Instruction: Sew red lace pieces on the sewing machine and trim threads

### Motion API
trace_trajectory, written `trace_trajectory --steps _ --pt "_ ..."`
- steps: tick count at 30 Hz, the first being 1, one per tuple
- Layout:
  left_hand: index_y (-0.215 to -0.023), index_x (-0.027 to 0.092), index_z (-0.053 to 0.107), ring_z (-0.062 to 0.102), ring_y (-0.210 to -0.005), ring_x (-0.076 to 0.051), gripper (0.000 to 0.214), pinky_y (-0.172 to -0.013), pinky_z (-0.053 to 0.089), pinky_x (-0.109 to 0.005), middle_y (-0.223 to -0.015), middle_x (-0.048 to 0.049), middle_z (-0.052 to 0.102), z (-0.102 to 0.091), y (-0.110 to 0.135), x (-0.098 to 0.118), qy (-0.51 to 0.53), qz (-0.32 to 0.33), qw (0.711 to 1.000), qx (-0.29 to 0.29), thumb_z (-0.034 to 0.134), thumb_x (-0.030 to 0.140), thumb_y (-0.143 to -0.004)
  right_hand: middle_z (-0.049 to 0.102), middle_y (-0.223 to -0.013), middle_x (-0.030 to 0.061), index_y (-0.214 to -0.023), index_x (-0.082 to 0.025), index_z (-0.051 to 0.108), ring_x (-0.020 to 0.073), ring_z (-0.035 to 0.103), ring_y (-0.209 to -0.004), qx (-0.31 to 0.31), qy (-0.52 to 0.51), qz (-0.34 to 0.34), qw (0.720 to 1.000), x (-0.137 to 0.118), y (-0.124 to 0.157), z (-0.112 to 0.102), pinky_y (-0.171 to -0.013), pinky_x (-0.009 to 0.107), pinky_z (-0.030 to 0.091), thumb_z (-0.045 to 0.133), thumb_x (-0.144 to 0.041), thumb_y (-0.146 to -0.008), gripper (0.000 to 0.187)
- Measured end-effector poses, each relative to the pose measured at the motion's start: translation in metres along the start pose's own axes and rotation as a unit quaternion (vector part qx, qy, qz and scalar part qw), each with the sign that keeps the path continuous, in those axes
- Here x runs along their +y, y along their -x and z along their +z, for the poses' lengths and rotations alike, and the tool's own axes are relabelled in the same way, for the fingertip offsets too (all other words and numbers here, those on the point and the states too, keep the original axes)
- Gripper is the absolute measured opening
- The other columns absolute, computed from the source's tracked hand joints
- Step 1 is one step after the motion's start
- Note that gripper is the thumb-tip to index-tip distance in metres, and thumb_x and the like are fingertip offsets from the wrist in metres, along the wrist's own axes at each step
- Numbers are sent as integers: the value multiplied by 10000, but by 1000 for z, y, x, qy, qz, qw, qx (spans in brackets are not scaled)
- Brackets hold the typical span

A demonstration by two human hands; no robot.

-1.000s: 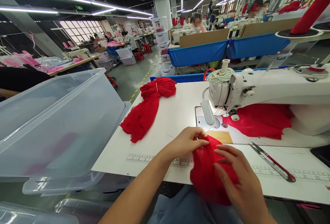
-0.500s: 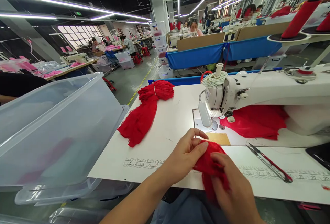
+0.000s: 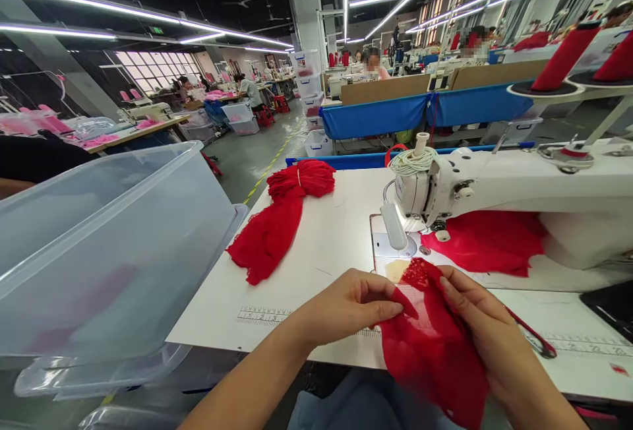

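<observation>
Both of my hands hold one red lace piece (image 3: pixel 429 344) at the near edge of the white sewing table (image 3: pixel 326 245). My left hand (image 3: pixel 346 308) pinches its left edge between thumb and fingers. My right hand (image 3: pixel 482 318) grips its right side, fingers curled over the top edge. The lace hangs down past the table edge over my lap. The white sewing machine (image 3: pixel 494 183) stands just beyond, its needle plate lit, with more red fabric (image 3: pixel 487 242) lying under its arm.
A tied bundle of red lace (image 3: pixel 281 215) lies at the table's far left. Red-handled scissors (image 3: pixel 537 341) lie right of my hand, partly hidden. Clear plastic bins (image 3: pixel 109 245) stand to my left. Red thread cones (image 3: pixel 564 57) sit on a stand. Other people work at distant tables.
The lace has been lifted and spread between my hands, now closer to the needle plate. My right hand shifted from on top of the piece to its right edge.
</observation>
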State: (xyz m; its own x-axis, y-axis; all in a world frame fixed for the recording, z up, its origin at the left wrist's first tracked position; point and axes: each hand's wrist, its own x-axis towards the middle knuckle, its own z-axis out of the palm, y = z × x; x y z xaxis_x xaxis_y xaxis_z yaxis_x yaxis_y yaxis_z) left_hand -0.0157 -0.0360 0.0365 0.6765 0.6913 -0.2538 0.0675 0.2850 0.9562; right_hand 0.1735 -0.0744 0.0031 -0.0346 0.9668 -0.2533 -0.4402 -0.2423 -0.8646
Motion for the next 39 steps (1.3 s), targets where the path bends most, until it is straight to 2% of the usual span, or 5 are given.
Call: trace_trajectory --steps 4,7,20,30,39 --pt "-687 130 666 384 -499 -43 410 -464 279 -186 -571 43 518 0 -4 -3 26 11 997 68 807 512 -642 703 -950 66 -1018 -246 673 215 668 -808 91 146 -128 977 2 -4 -6 -691 320 553 734 -509 -724 399" --pt "-651 137 629 418 -463 -49 384 -427 295 -185 -560 39 544 4 -8 -8 56 37 989 131 829 463 -614 689 -900 44 -889 -244 689 183 642 -804 226 297 -295 880 7 2 -3 -718 270 530 689 -512 -763 296" --pt "-738 136 706 547 -530 -92 269 -515 471 -207 -677 -22 620 29 -17 -27 -4 136 963 233 615 374 -824 724 -734 0 -806 -250 743 122 616 -584 105 399 -351 840 23 0 0 -542 203 493 611 -342 -858 170" --pt "-772 117 672 492 -531 -57 360 -565 417 -212 -766 -24 631 27 -24 -40 125 103 966 201 725 472 -755 712 -786 20 -944 -235 603 155 631 -580 87 -55 11 995 19 -3 11 -497 248 507 862 -458 -530 537" --pt "-762 164 534 463 -598 -96 340 -627 399 -239 -644 24 515 34 -21 -36 19 187 960 207 531 463 -923 662 -811 22 -954 -229 568 159 628 -685 125 178 -154 964 34 -11 10 -576 248 529 750 -335 -652 368"
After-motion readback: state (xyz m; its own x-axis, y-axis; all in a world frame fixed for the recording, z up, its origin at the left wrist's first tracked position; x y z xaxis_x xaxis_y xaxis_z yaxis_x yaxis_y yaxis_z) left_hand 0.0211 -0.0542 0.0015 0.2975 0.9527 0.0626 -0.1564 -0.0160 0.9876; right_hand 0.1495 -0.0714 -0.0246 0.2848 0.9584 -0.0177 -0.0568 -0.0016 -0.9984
